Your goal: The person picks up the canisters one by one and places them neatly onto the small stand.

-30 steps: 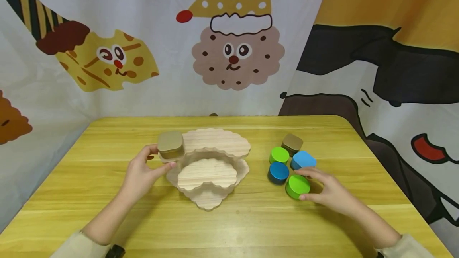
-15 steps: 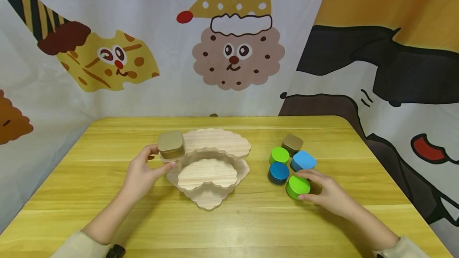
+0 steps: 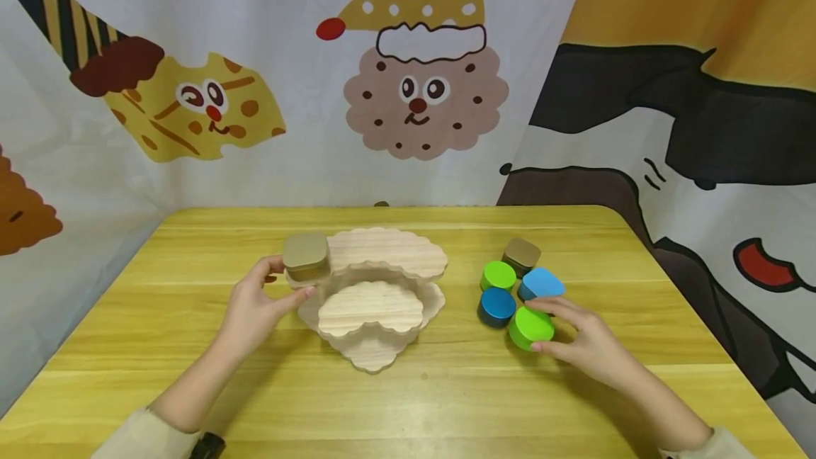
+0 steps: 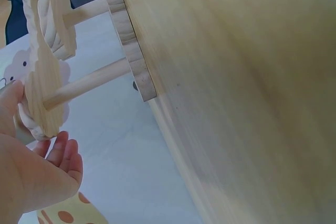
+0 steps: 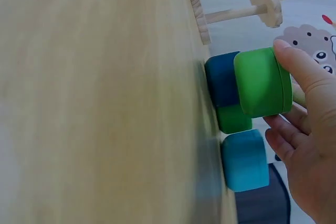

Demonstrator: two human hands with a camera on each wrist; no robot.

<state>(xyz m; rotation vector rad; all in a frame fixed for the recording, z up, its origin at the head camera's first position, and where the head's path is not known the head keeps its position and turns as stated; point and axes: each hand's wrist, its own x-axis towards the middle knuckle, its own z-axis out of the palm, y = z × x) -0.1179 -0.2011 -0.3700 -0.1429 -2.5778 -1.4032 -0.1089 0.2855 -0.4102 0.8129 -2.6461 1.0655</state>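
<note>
My left hand [image 3: 258, 307] is at the left upper shelf of a tiered wooden stand [image 3: 382, 250] with scalloped edges. Its thumb and fingers sit around the base of a brown rounded-square tin [image 3: 306, 255] on that shelf. The left wrist view shows the shelf [image 4: 44, 98] on its dowel from below, hiding most of the tin. My right hand [image 3: 589, 342] pinches a round green tin [image 3: 532, 327] between thumb and fingers. In the right wrist view this green tin [image 5: 260, 83] hangs off the tabletop, overlapping a dark blue tin [image 5: 221, 78].
Close by the right hand stand the dark blue round tin [image 3: 496, 307], another green tin [image 3: 498, 276], a light blue tin [image 3: 540, 285] and a second brown tin [image 3: 521, 256]. The wooden table [image 3: 421, 416] ends at a printed cloth [image 3: 287, 183] behind.
The green tin in my right hand has risen slightly from its earlier spot. My left hand and the stand show no clear movement.
</note>
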